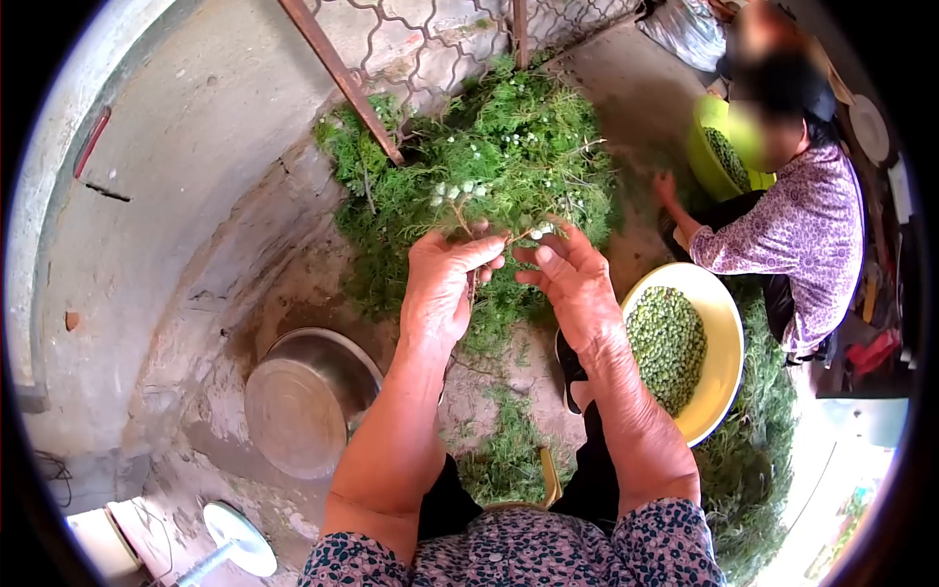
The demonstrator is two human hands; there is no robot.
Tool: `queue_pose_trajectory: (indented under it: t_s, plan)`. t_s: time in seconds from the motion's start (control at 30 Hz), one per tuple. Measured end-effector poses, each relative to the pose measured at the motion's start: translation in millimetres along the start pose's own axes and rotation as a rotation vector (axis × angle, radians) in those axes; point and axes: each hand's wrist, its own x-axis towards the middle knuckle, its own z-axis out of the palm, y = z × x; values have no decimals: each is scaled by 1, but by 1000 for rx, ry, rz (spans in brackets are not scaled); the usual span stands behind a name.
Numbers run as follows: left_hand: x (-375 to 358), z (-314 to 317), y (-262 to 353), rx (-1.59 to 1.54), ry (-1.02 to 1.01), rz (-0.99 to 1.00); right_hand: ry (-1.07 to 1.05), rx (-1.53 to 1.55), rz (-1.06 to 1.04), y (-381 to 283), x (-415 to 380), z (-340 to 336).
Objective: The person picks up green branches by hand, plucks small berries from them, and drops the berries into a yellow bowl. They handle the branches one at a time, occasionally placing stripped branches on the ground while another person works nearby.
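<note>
Between my hands is a green cypress-like sprig with pale berries (541, 231) along its thin brown stem. My left hand (440, 279) is closed, thumb and forefinger pinching the stem. At the berries, my right hand (579, 293) has its thumb and fingers curled in; the exact contact is partly hidden. A large heap of cut green branches (509, 147) dotted with pale berries lies just beyond both hands. Near my right forearm, a yellow basin (722, 333) holds many loose green berries (665, 347).
An upturned metal pot (298, 401) rests to the left. On the right sits a person in a patterned shirt (782, 225), beside a lime-green basin (706, 157) of berries. Stripped greenery (738, 489) lies at lower right. A rusty bar (342, 83) leans into the heap.
</note>
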Motion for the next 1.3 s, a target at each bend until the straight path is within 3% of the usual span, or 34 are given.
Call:
queue_pose_trajectory:
  t_s: [0.13,0.33,0.5,0.7,1.0,1.07,1.3]
  plan:
    - [-1,9,-8,118,-23,38,-96,163,54,-7,2,-13]
    - [-3,22,-17,192,-39,49,-94,-216,-132,-14,-3,-18]
    - [-3,28,-18,264,-133,-10,-29,-189,-135,-18,-4,-24]
    - [-3,32,-19,205,-240,-80,-96,-88,-103,-24,-4,-35]
    - [-3,32,-18,141,-196,-196,-140,-244,-2,-38,-7,-36]
    - [-3,38,-20,123,-217,-225,-146,-309,-68,-39,-9,-38]
    - [-4,40,-23,34,-270,-213,-111,91,20,-29,-11,-31]
